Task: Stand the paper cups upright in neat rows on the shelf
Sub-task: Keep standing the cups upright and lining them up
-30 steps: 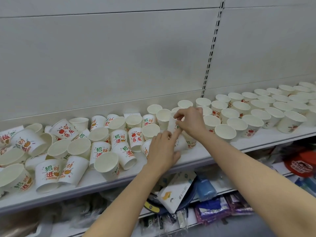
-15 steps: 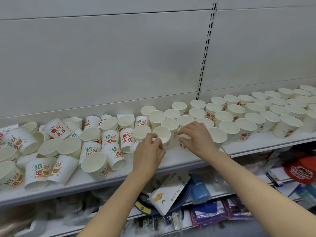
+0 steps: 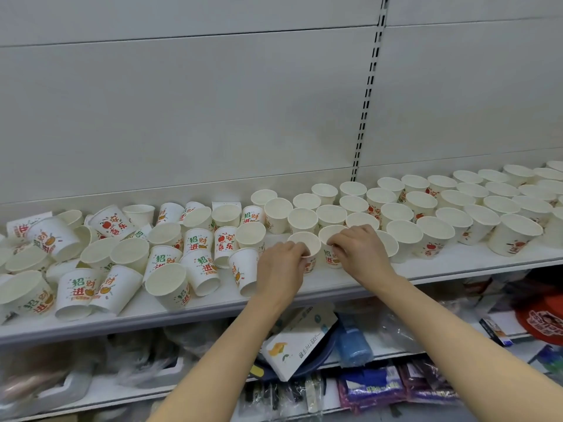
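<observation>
On the left of the shelf (image 3: pixel 441 269), tumbled paper cups (image 3: pixel 122 269) are lying in a heap. Your left hand (image 3: pixel 281 263) is reaching forward, fingers gripping 1 upright cup (image 3: pixel 304 243); beside it, your right hand (image 3: pixel 361 249) is pinching the neighbouring cup (image 3: pixel 330 236). Neat rows (image 3: pixel 457 208) are standing to the right.

Soft, even light from above, bright and free of glare; the shelf (image 3: pixel 457 263) curves with wide-angle distortion, and the lower-left corner is blurred.
</observation>
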Tool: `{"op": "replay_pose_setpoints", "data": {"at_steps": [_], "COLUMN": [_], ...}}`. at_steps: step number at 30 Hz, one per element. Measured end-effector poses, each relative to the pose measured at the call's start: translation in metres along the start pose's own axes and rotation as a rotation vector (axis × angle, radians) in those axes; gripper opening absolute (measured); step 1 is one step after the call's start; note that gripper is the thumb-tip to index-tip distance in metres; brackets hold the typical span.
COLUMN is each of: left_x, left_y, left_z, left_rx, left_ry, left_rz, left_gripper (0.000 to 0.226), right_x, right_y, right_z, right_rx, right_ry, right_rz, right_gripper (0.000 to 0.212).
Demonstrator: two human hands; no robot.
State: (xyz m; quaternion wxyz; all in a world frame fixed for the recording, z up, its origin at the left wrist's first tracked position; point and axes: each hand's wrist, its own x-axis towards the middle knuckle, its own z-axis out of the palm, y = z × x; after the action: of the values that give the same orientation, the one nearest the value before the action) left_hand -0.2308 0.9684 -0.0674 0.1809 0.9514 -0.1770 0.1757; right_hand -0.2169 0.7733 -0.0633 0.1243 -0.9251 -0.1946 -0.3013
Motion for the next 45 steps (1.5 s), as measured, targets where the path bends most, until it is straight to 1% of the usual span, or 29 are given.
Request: {"op": "replay_pose_setpoints", "data": {"at_steps": [4,6,8,10,12,15,18,21,24,29,31,34,36,37,39,41,43,45], "left_x": [-0.007,-0.014,-0.020,-0.025,-0.027,-0.019,0.000,0.017,0.027,0.032,0.030,0.031,0.039,0.046,0.060,0.074,0.086,0.096], "left_y": [-0.006,-0.014,-0.028,-0.041,-0.044,-0.025,-0.002,0.005,0.003,0.007,0.006,0.000,-0.002,-0.001,0.005,0.019,0.039,0.060], "left_z": [-0.003,-0.014,-0.027,-0.036,-0.041,-0.041,-0.034,-0.029,-0.028,-0.028,-0.027,-0.030,-0.034,-0.035,-0.037,-0.035,-0.030,-0.023], "left_rx": [-0.101,-0.093,-0.036,0.003,-0.001,-0.025,0.042,0.126,0.136,0.075,0.043,-0.077,-0.101,-0.099,-0.102,-0.115,-0.113,-0.103], "left_ry": [0.039,0.061,0.073,0.039,-0.009,-0.048,-0.091,-0.123,-0.123,-0.145,-0.151,-0.131,-0.112,-0.107,-0.107,-0.129,-0.154,-0.173], "left_rz": [-0.016,-0.013,-0.050,-0.117,-0.138,-0.046,0.059,0.082,0.098,0.128,0.140,0.105,0.085,0.089,0.109,0.127,0.152,0.192], "left_gripper": [0.027,0.035,0.040,0.045,0.047,0.045,0.042,0.033,0.019,0.015,0.019,0.032,0.030,0.027,0.023,0.021,0.022,0.025], "right_x": [-0.001,-0.002,-0.003,-0.004,-0.003,-0.001,-0.005,-0.012,-0.016,-0.017,-0.018,-0.028,-0.036,-0.040,-0.044,-0.047,-0.049,-0.048], "right_y": [0.003,0.004,0.004,0.004,0.002,0.000,0.000,0.003,0.011,0.014,0.020,0.038,0.055,0.062,0.074,0.083,0.092,0.101], "right_z": [-0.003,-0.003,-0.003,-0.004,-0.005,-0.008,-0.011,-0.020,-0.026,-0.027,-0.030,-0.041,-0.049,-0.053,-0.060,-0.066,-0.068,-0.068], "right_rx": [0.035,0.045,0.051,0.063,0.085,0.118,0.126,0.152,0.127,0.058,0.071,0.035,-0.003,-0.014,-0.025,-0.059,-0.113,-0.133], "right_ry": [-0.023,-0.048,-0.069,-0.077,-0.073,-0.087,-0.100,-0.063,-0.057,-0.093,-0.036,0.097,0.149,0.155,0.099,-0.020,-0.111,-0.144], "right_rz": [0.075,0.088,0.101,0.106,0.107,0.150,0.146,0.113,0.096,0.051,0.052,0.123,0.191,0.232,0.321,0.361,0.350,0.328], "right_gripper": [0.017,0.015,0.014,0.014,0.013,0.012,0.016,0.022,0.023,0.024,0.024,0.021,0.019,0.022,0.033,0.038,0.035,0.029]}}
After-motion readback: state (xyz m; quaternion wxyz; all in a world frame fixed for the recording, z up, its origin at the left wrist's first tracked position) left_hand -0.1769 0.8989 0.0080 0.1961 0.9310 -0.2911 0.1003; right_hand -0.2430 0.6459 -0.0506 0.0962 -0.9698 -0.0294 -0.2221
